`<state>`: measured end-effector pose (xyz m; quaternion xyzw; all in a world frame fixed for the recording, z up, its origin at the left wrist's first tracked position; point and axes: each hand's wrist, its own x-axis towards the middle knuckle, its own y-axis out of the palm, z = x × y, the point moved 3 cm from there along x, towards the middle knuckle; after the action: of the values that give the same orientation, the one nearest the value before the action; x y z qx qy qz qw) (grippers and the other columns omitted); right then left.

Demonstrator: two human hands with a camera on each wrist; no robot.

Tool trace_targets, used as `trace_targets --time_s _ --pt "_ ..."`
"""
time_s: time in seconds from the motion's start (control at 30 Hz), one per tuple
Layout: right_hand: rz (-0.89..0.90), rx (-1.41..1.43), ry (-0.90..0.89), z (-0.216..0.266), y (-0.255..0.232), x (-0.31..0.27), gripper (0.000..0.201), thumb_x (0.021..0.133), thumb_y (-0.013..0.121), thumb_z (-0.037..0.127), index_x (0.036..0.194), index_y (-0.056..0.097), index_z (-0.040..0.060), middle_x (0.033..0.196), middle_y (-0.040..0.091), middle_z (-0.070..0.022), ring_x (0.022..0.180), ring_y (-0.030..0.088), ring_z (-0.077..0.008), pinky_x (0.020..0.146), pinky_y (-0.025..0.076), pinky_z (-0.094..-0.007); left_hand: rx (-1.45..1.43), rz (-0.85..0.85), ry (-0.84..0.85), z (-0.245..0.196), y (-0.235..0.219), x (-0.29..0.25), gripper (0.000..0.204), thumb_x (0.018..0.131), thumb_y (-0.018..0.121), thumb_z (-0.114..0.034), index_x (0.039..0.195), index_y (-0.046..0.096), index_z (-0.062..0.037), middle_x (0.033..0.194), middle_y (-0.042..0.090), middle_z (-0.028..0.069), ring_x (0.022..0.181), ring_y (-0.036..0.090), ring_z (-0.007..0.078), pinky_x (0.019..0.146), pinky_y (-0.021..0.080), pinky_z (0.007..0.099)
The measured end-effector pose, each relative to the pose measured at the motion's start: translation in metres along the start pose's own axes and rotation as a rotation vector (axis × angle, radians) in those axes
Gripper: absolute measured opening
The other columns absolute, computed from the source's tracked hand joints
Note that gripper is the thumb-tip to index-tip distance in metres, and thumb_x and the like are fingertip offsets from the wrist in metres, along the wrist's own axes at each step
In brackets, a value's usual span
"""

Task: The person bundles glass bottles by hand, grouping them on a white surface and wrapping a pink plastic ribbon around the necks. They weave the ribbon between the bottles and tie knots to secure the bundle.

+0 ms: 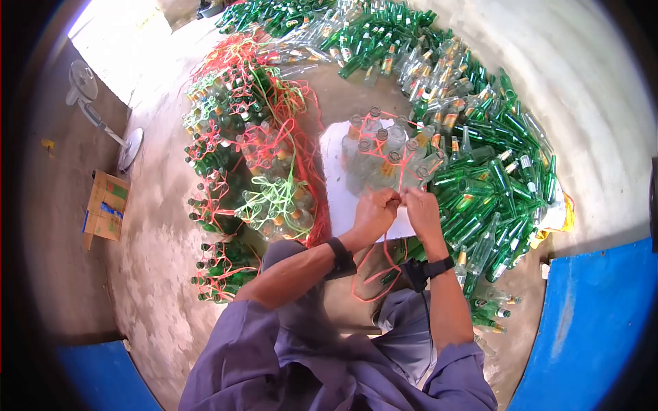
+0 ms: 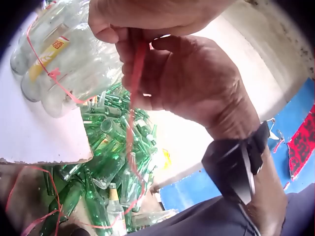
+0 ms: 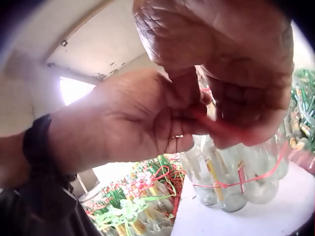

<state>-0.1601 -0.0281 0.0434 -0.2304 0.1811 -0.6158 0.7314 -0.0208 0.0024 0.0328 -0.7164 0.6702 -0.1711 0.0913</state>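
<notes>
Clear glass bottles [image 1: 384, 154] stand in a bundle on a white board [image 1: 336, 198], red twine [image 3: 221, 185] around their bodies and across their necks. Just in front of the bundle, the left hand [image 1: 375, 212] and right hand [image 1: 421, 209] meet, fingertips close together. Both pinch red twine; a length [image 2: 132, 113] hangs down from the fingers in the left wrist view. In the right wrist view the left hand [image 3: 128, 115] has curled fingers beside the right hand [image 3: 236, 64]. The exact grip point is partly hidden by the fingers.
Tied bottle bundles [image 1: 274, 205] and a heap of red twine [image 1: 312, 171] lie left of the board. Loose green bottles [image 1: 493, 185] pile up on the right and far side. A fan [image 1: 130, 147] and a cardboard box [image 1: 106, 205] are at far left.
</notes>
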Motion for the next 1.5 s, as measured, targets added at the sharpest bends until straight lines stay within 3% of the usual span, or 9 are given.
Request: trace_targets --time_s 0.07,0.1,0.17,0.43,0.57,0.73,1.0,1.37,1.5 --pt "-0.082 0.134 -0.026 0.001 0.002 0.012 0.025 0.09 0.055 0.02 0.083 0.063 -0.003 0.062 0.058 -0.012 0.059 0.059 -0.0205 0.058 0.047 -0.0339 0.022 -0.008 0.016 0.004 0.001 -0.001 0.014 0.089 0.058 -0.007 0.096 0.07 -0.002 0.066 0.063 0.0113 0.063 0.064 0.0203 0.061 0.05 0.0346" --pt "-0.079 0.134 -0.029 0.005 0.008 0.015 0.025 0.09 0.055 0.02 0.083 0.063 -0.003 0.062 0.058 -0.012 0.059 0.059 -0.0205 0.058 0.047 -0.0339 0.01 -0.01 0.054 0.003 0.002 -0.001 0.015 0.089 0.058 -0.006 0.096 0.07 -0.0023 0.065 0.063 0.0106 0.062 0.064 0.0205 0.06 0.05 0.0349" --pt "-0.138 0.755 0.167 0.009 0.024 0.019 0.025 0.091 0.058 0.016 0.079 0.065 -0.0049 0.059 0.056 -0.0043 0.057 0.052 -0.0111 0.053 0.04 -0.0299 -0.002 -0.016 0.091 0.004 0.002 0.0 0.015 0.088 0.057 -0.006 0.095 0.07 -0.0025 0.063 0.062 0.0099 0.061 0.064 0.0207 0.059 0.05 0.0351" --pt "-0.366 0.657 0.161 -0.006 0.027 0.031 0.025 0.086 0.058 0.014 0.082 0.072 -0.0068 0.058 0.052 0.0 0.051 0.044 -0.0079 0.048 0.033 -0.0264 0.132 0.084 0.103 -0.012 -0.005 0.001 0.016 0.085 0.061 -0.007 0.095 0.07 -0.0003 0.07 0.069 0.0124 0.063 0.067 0.0239 0.061 0.051 0.0366" --pt "-0.333 0.473 0.174 -0.01 0.023 0.03 0.025 0.085 0.059 0.014 0.078 0.07 -0.0068 0.053 0.052 -0.0044 0.05 0.046 -0.0121 0.05 0.037 -0.0315 0.13 -0.04 0.228 -0.006 -0.02 0.013 0.021 0.081 0.065 -0.007 0.1 0.071 -0.0028 0.082 0.072 0.0121 0.075 0.068 0.0281 0.066 0.052 0.0385" --pt "-0.379 0.243 0.034 -0.003 0.02 0.032 0.024 0.085 0.058 0.013 0.074 0.066 -0.0073 0.055 0.055 -0.02 0.048 0.049 -0.0243 0.053 0.041 -0.0389 0.377 -0.278 0.675 -0.038 -0.033 0.046 0.035 0.076 0.069 -0.002 0.111 0.068 -0.0068 0.113 0.069 0.0117 0.107 0.064 0.0317 0.093 0.048 0.0425" --pt "-0.386 0.036 -0.094 0.017 0.019 0.028 0.024 0.088 0.056 0.009 0.069 0.061 -0.0058 0.061 0.059 -0.0247 0.056 0.06 -0.0387 0.055 0.046 -0.0462 0.326 -0.177 0.714 -0.021 -0.017 0.071 0.022 0.077 0.062 0.004 0.097 0.071 -0.0024 0.111 0.07 0.0116 0.104 0.065 0.03 0.097 0.045 0.0428" --pt "-0.339 -0.003 -0.184 0.025 0.012 0.017 0.022 0.087 0.057 0.006 0.069 0.061 -0.0053 0.063 0.059 -0.0255 0.056 0.06 -0.0395 0.053 0.045 -0.0457 0.39 -0.263 0.628 -0.017 -0.009 0.074 0.017 0.079 0.066 0.001 0.091 0.075 -0.0076 0.107 0.073 0.0062 0.094 0.068 0.0281 0.093 0.048 0.0404" --pt "-0.319 0.038 -0.238 0.026 0.009 0.019 0.023 0.088 0.058 0.007 0.068 0.06 -0.0057 0.062 0.056 -0.0264 0.055 0.059 -0.0419 0.052 0.044 -0.0449 0.341 -0.344 0.706 -0.017 -0.008 0.073 0.023 0.069 0.062 0.006 0.086 0.072 -0.0058 0.101 0.072 0.0068 0.077 0.066 0.0299 0.088 0.047 0.0409"
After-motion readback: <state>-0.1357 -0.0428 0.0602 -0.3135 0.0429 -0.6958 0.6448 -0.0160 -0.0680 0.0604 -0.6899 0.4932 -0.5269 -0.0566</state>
